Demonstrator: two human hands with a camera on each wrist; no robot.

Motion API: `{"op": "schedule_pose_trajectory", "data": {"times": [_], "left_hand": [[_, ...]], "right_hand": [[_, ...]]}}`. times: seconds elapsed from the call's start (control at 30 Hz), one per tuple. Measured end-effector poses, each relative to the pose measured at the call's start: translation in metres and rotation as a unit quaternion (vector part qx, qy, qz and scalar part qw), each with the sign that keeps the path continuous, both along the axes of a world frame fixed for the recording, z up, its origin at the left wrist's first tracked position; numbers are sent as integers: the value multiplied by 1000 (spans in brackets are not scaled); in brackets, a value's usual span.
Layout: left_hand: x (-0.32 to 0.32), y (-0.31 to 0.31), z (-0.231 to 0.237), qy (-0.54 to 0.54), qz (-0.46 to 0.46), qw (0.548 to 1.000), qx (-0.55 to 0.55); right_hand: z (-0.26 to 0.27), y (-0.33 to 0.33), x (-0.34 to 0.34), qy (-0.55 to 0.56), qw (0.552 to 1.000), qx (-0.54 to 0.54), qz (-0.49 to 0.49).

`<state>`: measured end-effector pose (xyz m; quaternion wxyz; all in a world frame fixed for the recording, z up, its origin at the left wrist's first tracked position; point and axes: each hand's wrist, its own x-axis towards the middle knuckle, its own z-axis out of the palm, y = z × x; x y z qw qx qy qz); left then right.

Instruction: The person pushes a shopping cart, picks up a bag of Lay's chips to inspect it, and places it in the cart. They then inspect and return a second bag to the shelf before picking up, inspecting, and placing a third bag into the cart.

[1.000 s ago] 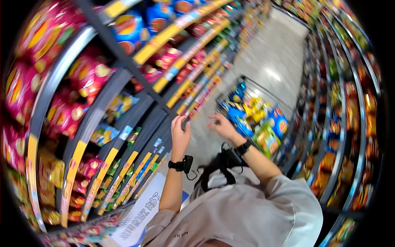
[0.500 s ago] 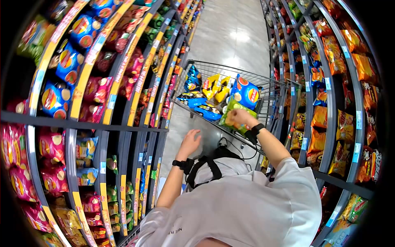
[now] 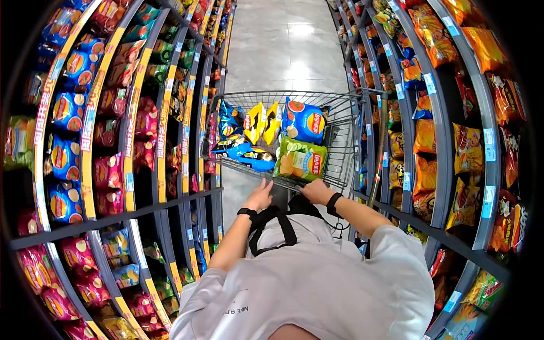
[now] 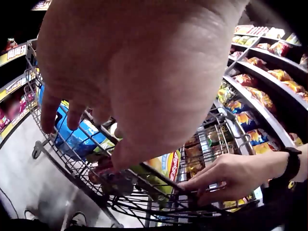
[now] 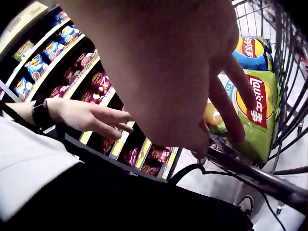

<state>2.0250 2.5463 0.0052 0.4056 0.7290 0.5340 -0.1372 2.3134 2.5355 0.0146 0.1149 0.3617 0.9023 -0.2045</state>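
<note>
A black wire shopping cart [image 3: 344, 141] stands across the aisle in front of the person. Inside lie a green Lay's chip bag [image 3: 300, 160], a blue Lay's chip bag [image 3: 305, 120], yellow snack bags [image 3: 256, 122] and dark blue bags [image 3: 258, 158]. My right hand [image 3: 318, 191] is at the near rim, beside the green bag; in the right wrist view its fingers [image 5: 231, 111] extend in front of that bag, the thumb near the rim bar. My left hand [image 3: 259, 196] hovers near the rim, left of the right hand, holding nothing, fingers loosely extended [image 5: 107, 120].
Shelves of chip bags [image 3: 65, 153] line the left side, with more snack shelves [image 3: 429, 141] on the right close to the cart's end. Grey tiled floor [image 3: 277, 45] runs down the aisle ahead. A thin cable [image 5: 240, 180] hangs beside the cart in the right wrist view.
The view has swung round to face down the aisle. The right hand moved from over the green bag back to the near rim; the cart now sits closer, and the left hand is nearer its rim.
</note>
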Motion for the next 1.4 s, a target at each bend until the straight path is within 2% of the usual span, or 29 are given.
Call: {"op": "schedule_pose_trajectory", "data": {"times": [0.13,0.17,0.27,0.33,0.4,0.47,0.57,0.67,0.7,0.8,0.83,0.87,0.93,1.0,1.2,1.27,1.4], "left_hand": [[2,15,0,14,-21,998,-62],[-5,20,-13,-20,-20,997,-66],[-1,40,4,-18,-6,994,-110],[3,51,-4,-10,-5,994,-110],[10,66,-15,16,-17,997,-78],[26,94,6,28,-9,997,-65],[41,143,18,110,-65,991,34],[55,197,30,123,-92,988,13],[58,211,31,136,-100,986,1],[57,248,34,112,-110,988,-7],[59,263,36,123,-120,984,-41],[60,274,39,119,-117,985,-40],[64,297,46,131,-145,978,-74],[65,316,47,140,-149,976,-80],[65,349,36,95,-117,988,-44],[64,357,9,101,-118,987,-45],[68,394,4,111,-106,988,-33]], "right_hand": [[-12,4,4,28,998,47,-17],[-17,8,4,21,999,45,-17],[1,29,3,-19,999,23,-36],[2,42,5,-28,999,33,-32],[3,58,6,-54,996,60,-36],[-2,80,11,-66,995,70,-34],[-2,116,12,-108,988,109,-37],[-9,148,17,-133,978,138,-81],[13,154,13,-164,971,132,-110],[10,182,12,-205,953,164,-151],[5,193,12,-191,950,174,-175],[0,204,13,-193,950,176,-171],[-11,225,15,-197,937,149,-249],[-18,246,24,-164,938,140,-270],[-21,313,49,-104,950,114,-270],[-18,341,58,-65,958,116,-253],[-25,400,72,-39,965,123,-227]]}}
